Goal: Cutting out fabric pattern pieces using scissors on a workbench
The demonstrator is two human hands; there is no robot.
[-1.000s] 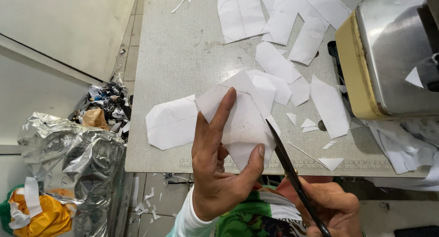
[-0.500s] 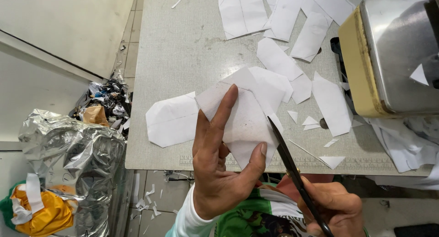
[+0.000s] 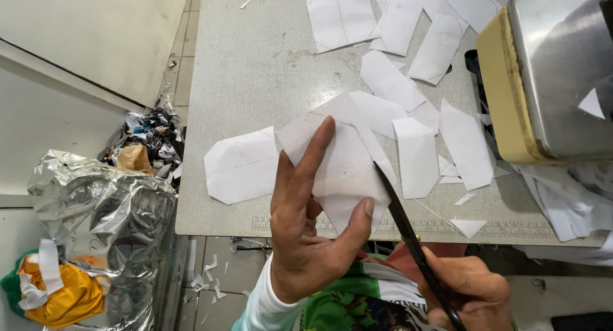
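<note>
Your left hand [image 3: 306, 241] pinches the white paper piece [image 3: 338, 171] above the counter [image 3: 255, 69] edge. Your right hand [image 3: 469, 289] grips the black scissors [image 3: 408, 232], whose blades have advanced further along the paper's right edge, lengthening the cut.

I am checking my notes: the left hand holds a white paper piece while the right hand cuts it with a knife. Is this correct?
Not quite. The head view shows the right hand cutting with scissors, not a knife. The left hand does hold the white paper piece.
</note>
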